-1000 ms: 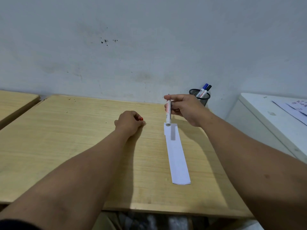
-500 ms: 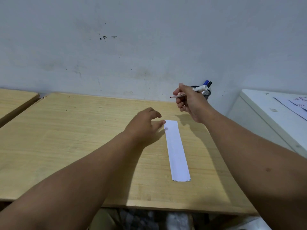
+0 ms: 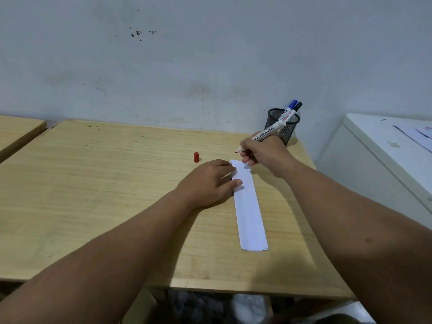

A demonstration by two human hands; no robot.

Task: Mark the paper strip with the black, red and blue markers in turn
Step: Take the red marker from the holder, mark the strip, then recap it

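A white paper strip [image 3: 249, 211] lies lengthwise on the wooden table [image 3: 93, 195]. My left hand [image 3: 208, 181] rests flat, its fingertips pressing the strip's far left edge. My right hand [image 3: 261, 153] holds the uncapped red marker [image 3: 266, 133] like a pen, its red tip just above the strip's far end. The red cap [image 3: 196, 157] stands on the table left of the strip. The blue marker [image 3: 289, 107] and the black marker [image 3: 295, 108] stand capped in a black mesh cup [image 3: 286, 130] at the back right.
A grey wall rises behind the table. A second wooden table [image 3: 18, 129] adjoins at the left. A white cabinet [image 3: 378, 146] with papers [image 3: 416, 134] on top stands to the right.
My left hand let go of the red cap, which now stands on the table, and moved right onto the strip. My right hand turned the marker tip down toward the strip's far end.
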